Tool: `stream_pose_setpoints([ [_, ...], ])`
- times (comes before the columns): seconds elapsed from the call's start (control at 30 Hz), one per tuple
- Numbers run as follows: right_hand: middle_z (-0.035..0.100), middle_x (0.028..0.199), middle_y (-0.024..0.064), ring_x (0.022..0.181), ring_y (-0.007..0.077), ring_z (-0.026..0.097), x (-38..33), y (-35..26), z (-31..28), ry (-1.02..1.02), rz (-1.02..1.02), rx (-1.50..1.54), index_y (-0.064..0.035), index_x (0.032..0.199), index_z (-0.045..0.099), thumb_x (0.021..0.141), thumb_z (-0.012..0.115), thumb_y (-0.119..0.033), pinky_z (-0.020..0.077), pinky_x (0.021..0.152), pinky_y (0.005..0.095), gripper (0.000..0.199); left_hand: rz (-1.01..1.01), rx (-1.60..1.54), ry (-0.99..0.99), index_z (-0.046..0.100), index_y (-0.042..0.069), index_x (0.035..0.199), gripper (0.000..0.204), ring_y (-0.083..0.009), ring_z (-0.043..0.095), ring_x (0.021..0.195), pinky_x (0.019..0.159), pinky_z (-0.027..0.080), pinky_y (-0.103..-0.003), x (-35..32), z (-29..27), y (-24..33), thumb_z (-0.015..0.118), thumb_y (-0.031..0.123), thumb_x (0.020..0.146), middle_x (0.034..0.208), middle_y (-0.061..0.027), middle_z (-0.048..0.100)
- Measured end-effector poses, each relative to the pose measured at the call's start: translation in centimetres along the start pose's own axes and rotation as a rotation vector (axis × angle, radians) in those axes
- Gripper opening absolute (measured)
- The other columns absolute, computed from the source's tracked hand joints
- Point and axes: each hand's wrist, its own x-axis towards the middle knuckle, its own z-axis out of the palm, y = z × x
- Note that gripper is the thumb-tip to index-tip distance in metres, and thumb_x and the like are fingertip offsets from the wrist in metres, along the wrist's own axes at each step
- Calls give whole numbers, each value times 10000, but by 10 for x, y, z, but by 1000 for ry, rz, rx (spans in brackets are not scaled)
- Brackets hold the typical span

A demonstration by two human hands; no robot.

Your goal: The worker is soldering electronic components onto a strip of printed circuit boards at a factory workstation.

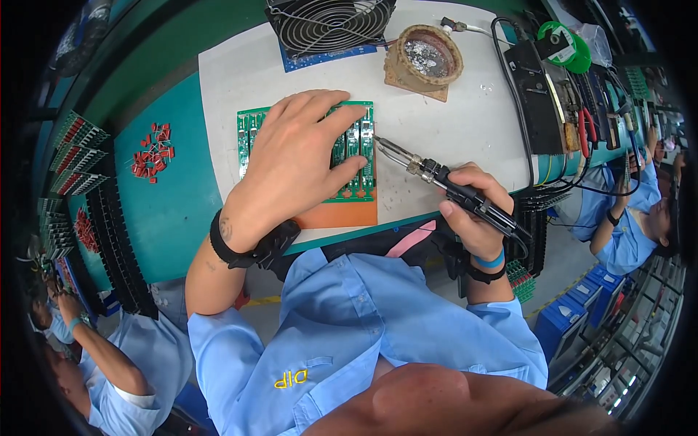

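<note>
Two hands were busy at that bench. The left hand (305,156) lay flat with fingers spread on top of a green circuit board (356,156), pinning it down onto an orange pad (342,214) on the white work mat (465,131). The right hand (472,211) was wrapped shut around the black grip of a soldering iron (436,176), held like a fat pen, with the tip just off the board's right edge, near its connector row.

From where I stood, the way to do that bit well looked like this: keep the palm pressing evenly so the board can't rock on the pad, keep the fingers away from the hot tip since they sat pretty near it, and bring the iron in at a shallow angle instead of stabbing down. Resting the wrist on the table edge would probably steady it too.

Behind the board there was a round solder pot (425,57) with grey dross in it and a small wire-guarded fan (327,25). A heap of little red components (153,151) sat well off to the left on the teal table (171,211). People in blue shirts worked on both sides.
</note>
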Motion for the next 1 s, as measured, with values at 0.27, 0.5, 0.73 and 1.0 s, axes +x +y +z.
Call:
stream_pose_setpoints([
  [0.27, 695, 956, 129, 835, 166, 641, 2, -3, 0, -14, 3, -9, 59, 1157, 680, 802, 806, 36, 489, 742, 282, 377, 0, -2, 12, 721, 101, 1267, 528, -347, 588, 1289, 1102, 441, -467, 0, 1, 0, 866, 247, 781, 1354, -134, 666],
  [0.5, 695, 958, 130, 834, 166, 641, 3, -2, 0, -9, -5, -10, 59, 1160, 681, 806, 805, 37, 487, 739, 278, 376, 3, 0, 17, 720, 105, 1270, 533, -342, 592, 1281, 1099, 443, -466, 1, 0, -1, 868, 250, 779, 1347, -132, 668],
  [0.73, 707, 968, 161, 887, 212, 673, -1, -2, -4, -41, 21, -41, 62, 1183, 657, 834, 826, -15, 531, 798, 319, 395, 4, 2, 18, 718, 111, 1270, 529, -343, 590, 1285, 1100, 443, -466, 0, 1, -1, 866, 248, 780, 1350, -130, 665],
  [1.0, 702, 982, 161, 889, 205, 671, 0, -3, -5, -44, 26, -58, 61, 1186, 654, 837, 821, -15, 533, 807, 315, 394, 6, 7, 27, 715, 105, 1266, 526, -347, 589, 1287, 1105, 442, -466, -1, 1, -1, 864, 239, 780, 1350, -133, 666],
])
